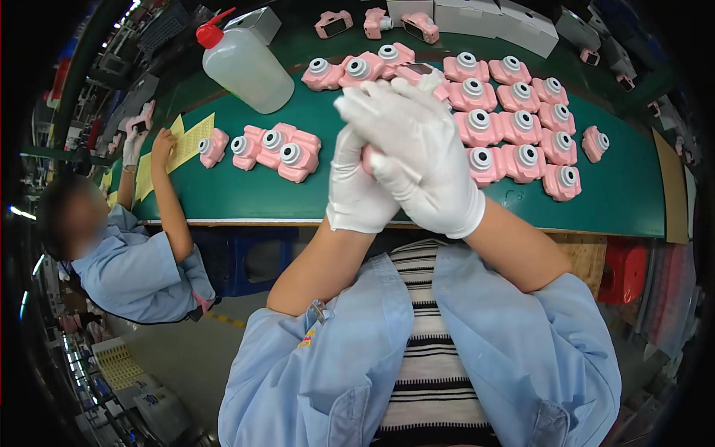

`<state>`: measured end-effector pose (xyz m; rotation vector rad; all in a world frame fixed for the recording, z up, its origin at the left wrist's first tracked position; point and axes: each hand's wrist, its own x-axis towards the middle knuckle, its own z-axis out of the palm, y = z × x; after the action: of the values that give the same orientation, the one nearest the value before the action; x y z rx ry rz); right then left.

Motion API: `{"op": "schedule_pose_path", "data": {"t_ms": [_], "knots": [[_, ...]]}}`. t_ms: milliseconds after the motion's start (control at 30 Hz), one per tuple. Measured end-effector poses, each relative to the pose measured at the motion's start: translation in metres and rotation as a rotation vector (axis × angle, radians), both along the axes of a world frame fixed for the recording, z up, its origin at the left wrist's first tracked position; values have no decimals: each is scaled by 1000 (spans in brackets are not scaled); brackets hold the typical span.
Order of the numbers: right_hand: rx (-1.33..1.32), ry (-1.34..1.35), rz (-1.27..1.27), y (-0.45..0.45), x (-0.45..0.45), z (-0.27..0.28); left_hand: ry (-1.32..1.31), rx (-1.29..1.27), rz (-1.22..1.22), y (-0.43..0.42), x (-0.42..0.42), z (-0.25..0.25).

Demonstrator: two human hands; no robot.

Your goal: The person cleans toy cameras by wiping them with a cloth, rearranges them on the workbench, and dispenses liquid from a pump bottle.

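My left hand (357,182) and my right hand (432,160), both in white gloves, are pressed together above the front of the bench. The right hand lies over the left, covering most of its fingers. Between the palms shows a small patch of a pink thing (367,159), the same colour as the cameras around; the rest of it is hidden. Just right of my hands stand rows of pink toy cameras (523,127) with white lenses facing up. More pink cameras (289,153) sit in a group to the left, and others (358,68) lie behind my hands.
A bottle with a red spout (249,71) stands at the back left. Yellow sticker sheets (192,141) lie near a co-worker (141,253) seated at left. White boxes (469,16) line the back of the green bench (618,186). A red stool (624,270) is at right.
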<state>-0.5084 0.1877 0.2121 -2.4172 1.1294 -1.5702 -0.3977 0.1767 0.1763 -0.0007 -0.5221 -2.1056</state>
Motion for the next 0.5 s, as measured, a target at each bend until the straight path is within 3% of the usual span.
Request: {"op": "schedule_pose_path", "data": {"t_ms": [67,100,133,167,200,233,267,300,333,367,433,500], "knots": [[35,212,85,-11,-16,1,123,152,-115,-5,3,-4],[28,181,110,-25,-27,-14,118,204,-90,-8,3,-4],[368,-205,258,-24,-24,-17,-91,140,-6,-8,8,-1],[971,-676,158,-20,-28,6,-126,20,28,-9,17,0],[760,-793,134,-25,-38,-8,-164,-104,68,-13,29,2],[486,-530,49,-38,-59,-16,-434,-224,196,-18,53,19],[585,-703,52,-35,-64,-13,-769,-279,496,-22,66,28],[542,-734,-77,-35,-64,-14,-1043,-325,670,-32,92,32],[502,-792,22,-43,-72,-24,-1352,-436,938,-49,120,22],[543,-769,-38,-42,-72,-23,-1666,-513,1108,-66,154,8],[604,-750,-90,-36,-68,-18,-2047,-737,1235,-84,220,-12],[653,-760,-77,-34,-67,-17,-2239,-652,1084,-93,264,-29]]}}
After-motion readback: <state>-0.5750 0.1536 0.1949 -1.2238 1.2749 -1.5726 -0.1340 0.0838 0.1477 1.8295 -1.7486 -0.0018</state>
